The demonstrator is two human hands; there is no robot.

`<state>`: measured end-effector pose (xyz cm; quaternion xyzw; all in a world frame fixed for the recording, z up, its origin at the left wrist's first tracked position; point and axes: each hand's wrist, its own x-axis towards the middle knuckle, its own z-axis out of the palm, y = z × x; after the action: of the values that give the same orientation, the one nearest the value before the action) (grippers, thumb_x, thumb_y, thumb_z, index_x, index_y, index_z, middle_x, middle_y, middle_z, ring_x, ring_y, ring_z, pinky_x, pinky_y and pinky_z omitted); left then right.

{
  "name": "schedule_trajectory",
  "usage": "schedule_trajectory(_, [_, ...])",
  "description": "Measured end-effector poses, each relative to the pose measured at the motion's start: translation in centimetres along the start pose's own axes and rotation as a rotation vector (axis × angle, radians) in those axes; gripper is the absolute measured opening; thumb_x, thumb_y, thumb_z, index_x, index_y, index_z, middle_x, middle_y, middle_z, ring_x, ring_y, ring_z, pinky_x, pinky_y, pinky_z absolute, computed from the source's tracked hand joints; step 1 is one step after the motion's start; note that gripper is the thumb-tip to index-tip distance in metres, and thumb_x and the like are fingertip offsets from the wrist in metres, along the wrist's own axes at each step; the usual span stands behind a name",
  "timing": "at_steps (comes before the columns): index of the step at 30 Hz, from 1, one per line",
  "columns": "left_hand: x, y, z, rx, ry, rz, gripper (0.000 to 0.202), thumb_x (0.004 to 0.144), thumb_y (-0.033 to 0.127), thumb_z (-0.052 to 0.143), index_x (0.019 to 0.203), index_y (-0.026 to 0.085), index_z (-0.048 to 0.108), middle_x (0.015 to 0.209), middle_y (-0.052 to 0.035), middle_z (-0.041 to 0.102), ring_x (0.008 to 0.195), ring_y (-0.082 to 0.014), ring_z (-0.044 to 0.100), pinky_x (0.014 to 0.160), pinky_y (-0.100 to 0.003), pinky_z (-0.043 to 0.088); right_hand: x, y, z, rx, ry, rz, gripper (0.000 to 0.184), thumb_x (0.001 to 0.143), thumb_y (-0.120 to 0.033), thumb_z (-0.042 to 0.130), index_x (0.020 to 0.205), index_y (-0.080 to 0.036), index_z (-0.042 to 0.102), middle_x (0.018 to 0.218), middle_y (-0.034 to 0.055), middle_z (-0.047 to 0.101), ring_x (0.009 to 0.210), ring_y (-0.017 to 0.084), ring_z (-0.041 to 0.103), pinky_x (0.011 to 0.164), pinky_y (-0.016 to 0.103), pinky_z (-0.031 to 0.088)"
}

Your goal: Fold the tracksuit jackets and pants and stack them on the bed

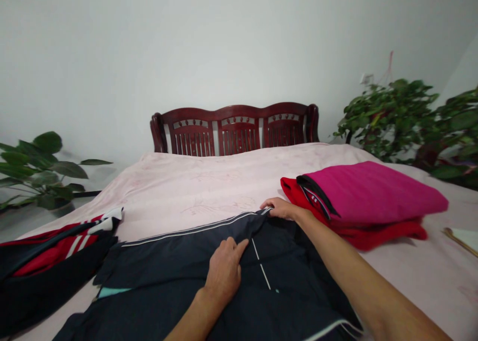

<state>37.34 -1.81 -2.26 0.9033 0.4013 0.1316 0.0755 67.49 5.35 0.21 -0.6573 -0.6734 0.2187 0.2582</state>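
A dark navy jacket (pixel 168 261) with white piping lies spread over the near part of the bed, folded over on itself. My right hand (pixel 282 209) reaches across and pinches its piped upper edge. My left hand (pixel 224 271) presses on the fold lower down, with the fingers together at the cloth's edge. Just beyond my right hand lies a folded magenta cloth (pixel 369 191) on top of a folded red garment (pixel 373 236). To the left of the navy jacket lies a black and red garment (pixel 48 261) with white stripes.
A pale pink sheet (pixel 209 181) covers the bed, which has a carved dark red wooden headboard (pixel 235 132). Leafy green potted plants stand at the left (pixel 37 169) and right (pixel 392 117). A flat pale item with a wooden edge (pixel 461 241) lies at the right edge.
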Motion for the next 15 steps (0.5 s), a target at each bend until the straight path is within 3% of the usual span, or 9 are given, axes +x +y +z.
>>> schedule_trajectory(2, [0.0, -0.1, 0.0, -0.008, 0.000, 0.017, 0.077, 0.071, 0.002, 0.046, 0.142, 0.031, 0.046, 0.109, -0.0053, 0.054, 0.101, -0.0217, 0.049, 0.091, -0.032, 0.042, 0.1, -0.3, 0.3, -0.026, 0.049, -0.016, 0.029, 0.063, -0.012, 0.058, 0.088, -0.018, 0.073, 0.085, 0.0028, 0.072, 0.080, 0.017, 0.062, 0.072, 0.024, 0.045])
schedule_trajectory(6, [0.0, -0.4, 0.1, -0.039, -0.001, 0.058, 0.076, 0.070, 0.001, 0.046, 0.139, 0.031, 0.048, 0.107, -0.0049, 0.055, 0.102, -0.0213, 0.050, 0.092, -0.032, 0.043, 0.0, -0.4, 1.3, -0.075, 0.177, -0.027, 0.030, 0.062, -0.010, 0.054, 0.086, -0.019, 0.071, 0.099, 0.0046, 0.070, 0.092, 0.019, 0.059, 0.080, 0.027, 0.043])
schedule_trajectory(10, [0.0, -0.8, 0.5, -0.064, 0.003, 0.032, 0.078, 0.068, 0.002, 0.044, 0.142, 0.029, 0.047, 0.112, -0.0063, 0.058, 0.105, -0.0221, 0.051, 0.096, -0.033, 0.043, 0.0, 0.1, 1.2, -0.058, 0.146, -0.007, 0.029, 0.060, -0.010, 0.052, 0.082, -0.017, 0.071, 0.083, 0.0034, 0.071, 0.078, 0.017, 0.061, 0.070, 0.025, 0.045])
schedule_trajectory(15, [0.0, -0.9, 0.7, -0.093, -0.004, -0.015, 0.086, 0.068, 0.002, 0.043, 0.150, 0.026, 0.034, 0.120, -0.0066, 0.060, 0.113, -0.0217, 0.051, 0.103, -0.033, 0.040, -0.7, 1.1, 0.5, -0.079, 0.101, 0.038, 0.025, 0.064, -0.010, 0.051, 0.078, -0.017, 0.070, 0.071, 0.0006, 0.069, 0.068, 0.015, 0.061, 0.060, 0.022, 0.044])
